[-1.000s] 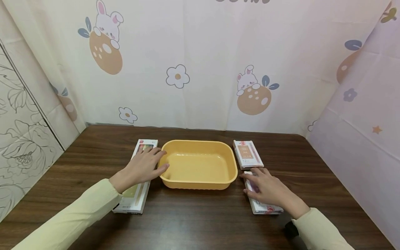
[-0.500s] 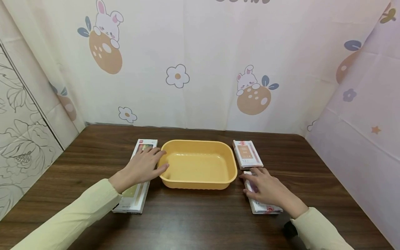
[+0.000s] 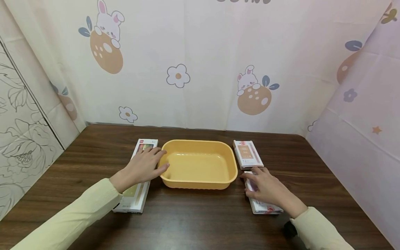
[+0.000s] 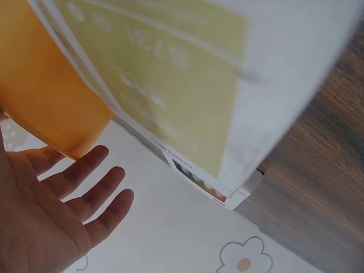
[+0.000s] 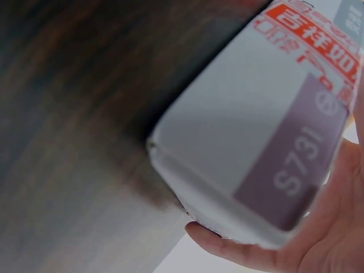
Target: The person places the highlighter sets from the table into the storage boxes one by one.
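My left hand [image 3: 142, 168] hovers over a long white flat box [image 3: 132, 203] with a yellow-green panel, its thumb reaching over the left rim of a yellow plastic tray [image 3: 200, 168]. Its fingers are loosely bent in the left wrist view; whether they touch the tray I cannot tell. Over a smaller white box [image 3: 260, 208] with a purple label and red tape lies my right hand [image 3: 265, 185], fingers spread. In the right wrist view one fingertip [image 5: 199, 232] shows at that box's edge; contact is unclear.
Behind the smaller box lies another white box [image 3: 247, 156] with an orange-brown label, right of the tray. All stand on a dark wooden table [image 3: 200, 218]. A patterned curtain [image 3: 212, 100] hangs at the table's back edge.
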The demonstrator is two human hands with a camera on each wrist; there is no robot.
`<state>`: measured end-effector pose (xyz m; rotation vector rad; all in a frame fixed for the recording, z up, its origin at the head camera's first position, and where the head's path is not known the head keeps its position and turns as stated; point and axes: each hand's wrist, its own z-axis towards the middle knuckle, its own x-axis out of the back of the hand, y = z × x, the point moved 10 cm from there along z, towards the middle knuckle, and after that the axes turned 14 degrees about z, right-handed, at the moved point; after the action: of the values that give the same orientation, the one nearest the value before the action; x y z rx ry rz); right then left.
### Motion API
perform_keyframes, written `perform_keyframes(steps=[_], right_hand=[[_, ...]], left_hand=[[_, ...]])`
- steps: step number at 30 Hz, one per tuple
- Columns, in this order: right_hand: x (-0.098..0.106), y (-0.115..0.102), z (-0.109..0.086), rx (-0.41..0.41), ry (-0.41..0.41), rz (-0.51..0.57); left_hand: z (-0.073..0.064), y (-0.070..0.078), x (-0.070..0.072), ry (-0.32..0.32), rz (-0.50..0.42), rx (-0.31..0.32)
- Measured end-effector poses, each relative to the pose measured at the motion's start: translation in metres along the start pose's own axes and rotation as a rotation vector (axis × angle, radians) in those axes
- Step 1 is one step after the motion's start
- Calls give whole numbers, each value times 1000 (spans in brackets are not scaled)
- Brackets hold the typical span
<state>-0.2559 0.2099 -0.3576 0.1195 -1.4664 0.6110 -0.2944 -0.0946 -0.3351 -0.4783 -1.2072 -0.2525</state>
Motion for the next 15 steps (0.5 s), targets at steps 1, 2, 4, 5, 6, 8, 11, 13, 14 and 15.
perform_keyframes(steps=[1, 2, 4, 5, 6, 8, 11, 13, 14, 15], right_hand=[[0, 0, 0, -1, 1, 2], [1, 0, 0, -1, 4, 3], [1, 0, 1, -2, 9, 6], [1, 0, 1, -2, 11, 7], [2, 0, 1, -2, 14, 8], [2, 0, 1, -2, 15, 11], [3, -1, 2, 2, 13, 20], [5, -2, 2, 6, 9, 23], [6, -3, 3, 6, 5, 24], [7, -4, 3, 7, 2, 25]], left_hand=[[0, 0, 0, 1, 2, 0], [0, 0, 0, 2, 4, 0], [0, 0, 0, 2, 2, 0], [0, 0, 0, 1, 2, 1], [0, 0, 0, 0, 1, 2], [0, 0, 0, -4, 0, 3], [0, 0, 0, -6, 2, 4], [0, 0, 0, -6, 3, 4], [0, 0, 0, -6, 3, 4], [0, 0, 0, -5, 4, 4]])
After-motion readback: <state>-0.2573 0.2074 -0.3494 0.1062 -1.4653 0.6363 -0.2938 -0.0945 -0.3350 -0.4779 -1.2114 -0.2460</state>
